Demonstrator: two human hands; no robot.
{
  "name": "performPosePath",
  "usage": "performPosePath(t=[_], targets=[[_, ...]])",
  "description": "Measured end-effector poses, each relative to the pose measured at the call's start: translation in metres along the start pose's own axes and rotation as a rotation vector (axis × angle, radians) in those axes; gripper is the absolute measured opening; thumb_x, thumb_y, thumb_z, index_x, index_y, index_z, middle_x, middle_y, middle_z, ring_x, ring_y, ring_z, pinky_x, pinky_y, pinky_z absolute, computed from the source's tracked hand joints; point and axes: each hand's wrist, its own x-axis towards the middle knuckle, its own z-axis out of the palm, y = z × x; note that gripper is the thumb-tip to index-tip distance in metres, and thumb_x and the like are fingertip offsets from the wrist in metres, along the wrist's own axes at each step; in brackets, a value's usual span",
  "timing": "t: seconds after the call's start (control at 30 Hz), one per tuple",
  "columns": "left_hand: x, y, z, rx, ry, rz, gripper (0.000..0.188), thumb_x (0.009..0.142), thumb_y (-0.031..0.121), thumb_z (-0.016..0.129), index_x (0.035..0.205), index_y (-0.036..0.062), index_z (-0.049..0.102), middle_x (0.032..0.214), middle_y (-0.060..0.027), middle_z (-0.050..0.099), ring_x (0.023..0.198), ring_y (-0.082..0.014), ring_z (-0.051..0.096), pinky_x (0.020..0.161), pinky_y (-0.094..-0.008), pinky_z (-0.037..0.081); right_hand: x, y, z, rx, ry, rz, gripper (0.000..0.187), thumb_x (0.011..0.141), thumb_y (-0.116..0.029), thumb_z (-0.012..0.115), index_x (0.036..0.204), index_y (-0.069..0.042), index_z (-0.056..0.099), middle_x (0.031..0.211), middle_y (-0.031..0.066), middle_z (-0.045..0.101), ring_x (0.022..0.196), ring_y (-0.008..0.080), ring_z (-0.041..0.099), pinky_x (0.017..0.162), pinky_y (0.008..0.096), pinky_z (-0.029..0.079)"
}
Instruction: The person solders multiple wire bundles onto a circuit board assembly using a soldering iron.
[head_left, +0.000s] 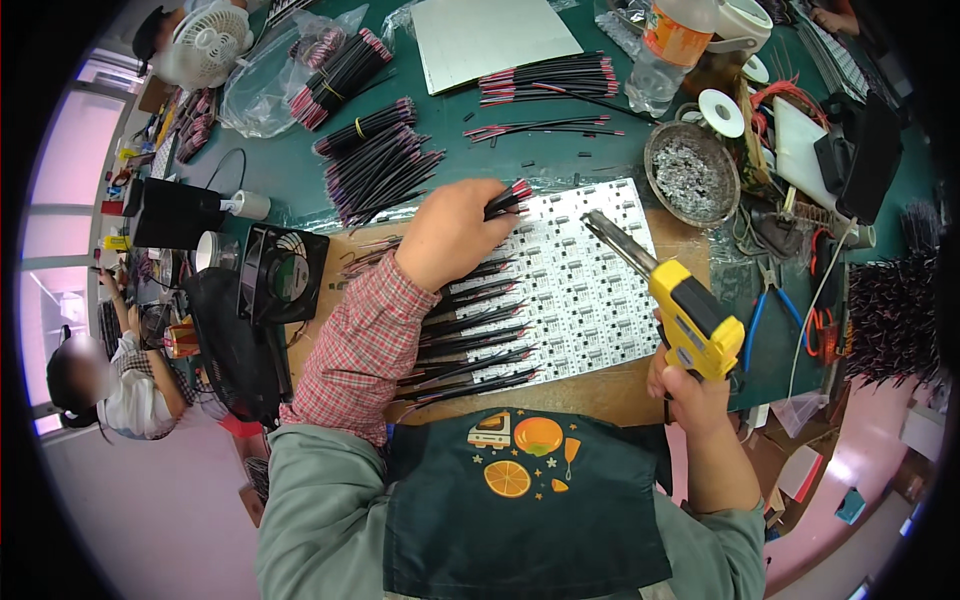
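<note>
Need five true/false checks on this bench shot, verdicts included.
1. The left grip holds black wires with red ends. True.
2. The right grip is empty. False: it holds a yellow-and-black tool.
3. The square fan stands right of the white circuit board sheet. False: it stands left of it.
4. A round bowl holds silvery scraps. True.
5. The blue-handled pliers are in the left grip. False: they lie right of the yellow-and-black tool.
</note>
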Motion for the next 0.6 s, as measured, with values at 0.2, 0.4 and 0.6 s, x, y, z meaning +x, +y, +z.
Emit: performPosePath(t=[0.2, 0.4, 0.6], targets=[[-0.004, -0.009, 0.012, 0.013, 0.045, 0.012, 0.021, 0.079, 0.021, 0.064, 0.085, 0.0007, 0.061, 0.081, -0.0193, 0.061, 0.079, -0.0383, 0.058, 0.069, -0.0459, 0.046, 0.026, -0.008, 0.02, -0.144, -0.038, 0.045, 0.063, 0.079, -0.018, 0.062, 0.132, 0.006, 0.037, 0.069, 0.0043, 0.049, 0.056, 0.0107, 0.045, 0.053, 0.0252, 0.041], [-0.002, -0.012, 0.015, 0.006, 0.056, 0.023, 0.02, 0.079, 0.02, 0.064, 0.085, 0.0012, 0.061, 0.081, -0.0174, 0.06, 0.08, -0.0369, 0.058, 0.071, -0.0449, 0.046, 0.038, 0.006, 0.032, -0.067, -0.017, 0.051, 0.062, 0.079, -0.019, 0.062, 0.13, 0.006, 0.038, 0.068, 0.004, 0.048, 0.055, 0.0111, 0.045, 0.051, 0.025, 0.041], [-0.004, -0.012, 0.003, -0.076, 0.165, 0.055, 0.02, 0.076, 0.013, 0.069, 0.089, -0.0004, 0.063, 0.081, -0.0147, 0.058, 0.076, -0.0333, 0.056, 0.067, -0.0387, 0.045, 0.041, 0.009, 0.035, -0.03, 0.024, 0.041, 0.064, 0.078, -0.021, 0.062, 0.13, 0.007, 0.038, 0.066, 0.0041, 0.046, 0.052, 0.0116, 0.045, 0.049, 0.0251, 0.04]])
